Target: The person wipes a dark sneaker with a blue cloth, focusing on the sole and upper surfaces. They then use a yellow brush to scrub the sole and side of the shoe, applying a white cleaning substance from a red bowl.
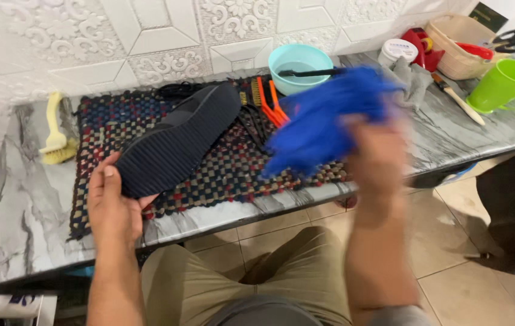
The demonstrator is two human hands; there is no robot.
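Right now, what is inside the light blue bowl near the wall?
A dark brush rests across the light blue bowl, its handle over the rim. The blurred blue cloth covers its right edge, so anything beneath stays hidden.

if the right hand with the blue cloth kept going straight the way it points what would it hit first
Probably the light blue bowl with the black brush lying across it. The right hand and its blue cloth point up toward it, though motion blur and depth make this uncertain.

Teal bowl [300,65], green cups [504,84], yellow brush [57,136], woven mat [221,169], beige basket [458,43]
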